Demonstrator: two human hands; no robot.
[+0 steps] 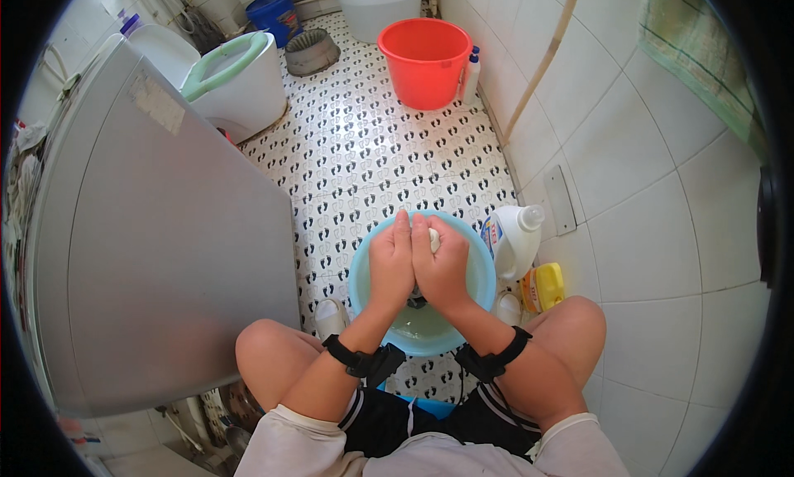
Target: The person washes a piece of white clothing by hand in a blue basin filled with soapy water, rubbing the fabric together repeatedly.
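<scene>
White piece: a small bit of the white piece (434, 241) showed at the right side of the grip, between right thumb and curled fingers, above the basin. Remainder hidden.
Long axis: visible part ran roughly away from the wearer, far end pointing forward. True length and tilt couldn't be made out.
Right hand (445, 260): closed round the white piece, back of hand facing up and right, thumb extended forward along the left hand.
Left hand (390, 250): set against the right, thumb forward, nearly parallel to the other thumb. Its fingers were hidden, so couldn't say what it gripped.
Arms: both forearms came in from the near side and converged at the grip. Black straps (364, 359) sat on both, nearer the wearer.
Dark item (417, 297): just on the near side of the grip, between the wrists, partly covered. Kind unclear.
Basin (359, 287): light blue, round, beneath the grip; cloudy water (422, 328) showed on the near side.
Right of grip: white jug (521, 244), upright just beside the basin; yellow bottle (542, 287) nearer the wearer.
Beyond grip: red bucket (420, 67), well apart.
</scene>
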